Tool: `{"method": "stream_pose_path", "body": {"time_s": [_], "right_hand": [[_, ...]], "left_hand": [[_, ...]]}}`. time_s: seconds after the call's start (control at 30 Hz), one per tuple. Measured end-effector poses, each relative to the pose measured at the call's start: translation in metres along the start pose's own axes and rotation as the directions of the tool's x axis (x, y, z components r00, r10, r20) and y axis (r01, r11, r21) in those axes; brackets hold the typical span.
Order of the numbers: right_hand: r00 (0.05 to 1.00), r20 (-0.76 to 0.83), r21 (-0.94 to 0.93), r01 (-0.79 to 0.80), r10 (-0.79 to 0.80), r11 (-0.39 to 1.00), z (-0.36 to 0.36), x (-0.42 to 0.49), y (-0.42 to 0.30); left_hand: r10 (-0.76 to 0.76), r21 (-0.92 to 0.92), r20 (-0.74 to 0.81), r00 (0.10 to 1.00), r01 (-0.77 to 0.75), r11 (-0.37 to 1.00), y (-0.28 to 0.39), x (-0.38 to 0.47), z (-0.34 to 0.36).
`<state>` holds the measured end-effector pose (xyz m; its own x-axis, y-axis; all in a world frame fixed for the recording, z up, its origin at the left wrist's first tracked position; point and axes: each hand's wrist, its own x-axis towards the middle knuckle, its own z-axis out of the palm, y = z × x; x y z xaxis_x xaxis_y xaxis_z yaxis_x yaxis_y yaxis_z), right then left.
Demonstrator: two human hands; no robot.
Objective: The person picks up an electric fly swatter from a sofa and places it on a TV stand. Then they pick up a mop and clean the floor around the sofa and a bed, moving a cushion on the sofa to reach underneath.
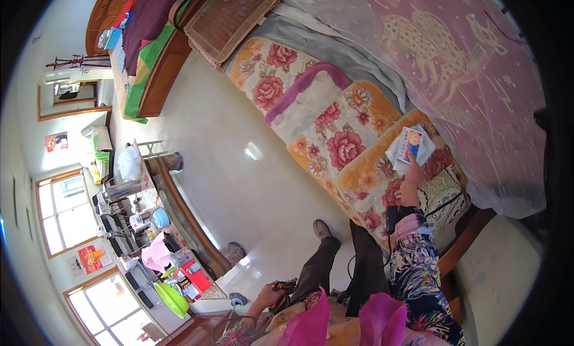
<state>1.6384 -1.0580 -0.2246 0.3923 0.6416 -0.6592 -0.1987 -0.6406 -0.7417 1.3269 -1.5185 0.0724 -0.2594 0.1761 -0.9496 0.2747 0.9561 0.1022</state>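
Observation:
My right hand [412, 178] reaches out over the padded sofa cover [345, 149] with its red flower pattern. It holds a small printed packet [409, 145] that bears writing and a cartoon figure, with one digit lying on its face. White, thin plastic or paper [429, 149] shows around and under the packet; whether it is also gripped is unclear. Low on my left side, my left hand [269, 295] is closed around a dark, brown-patterned cloth item [284, 288]. A black strap with a small dark box [392, 219] sits near my right wrist.
A sheer pink cover with deer figures [421, 54] borders the sofa. A woven cushion [231, 21] lies at its far end. Across the pale floor [215, 122] stands a long, cluttered table [154, 202] with a green basin [171, 300]. A wooden bed [163, 72] is farther off.

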Motion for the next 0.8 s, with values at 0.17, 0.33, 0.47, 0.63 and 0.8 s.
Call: {"method": "stream_pose_path", "body": {"time_s": [0.17,0.33,0.47,0.63,0.8], "right_hand": [[0.998,0.034,0.069,0.042,-0.044,0.997,0.001,-0.060,0.000],[0.979,0.192,0.182,-0.106,0.070,0.978,-0.014,-0.124,-0.014],[0.974,0.226,0.148,-0.055,0.020,0.987,-0.042,-0.155,-0.021],[0.978,0.209,0.093,-0.007,-0.013,0.996,-0.078,-0.176,-0.038],[0.987,0.121,0.127,0.093,-0.108,0.988,-0.106,-0.168,-0.042]], "left_hand": [[0.041,0.040,-0.021,0.999,-0.040,0.998,-0.016,0.008,-0.004],[0.143,0.035,-0.044,0.989,-0.141,0.989,-0.019,0.016,-0.011],[0.165,0.082,-0.020,0.986,-0.163,0.983,-0.002,0.016,-0.024],[0.286,0.232,-0.003,0.958,-0.277,0.932,0.028,0.010,-0.047],[0.267,0.279,-0.017,0.963,-0.252,0.927,0.043,0.012,-0.059]]}}
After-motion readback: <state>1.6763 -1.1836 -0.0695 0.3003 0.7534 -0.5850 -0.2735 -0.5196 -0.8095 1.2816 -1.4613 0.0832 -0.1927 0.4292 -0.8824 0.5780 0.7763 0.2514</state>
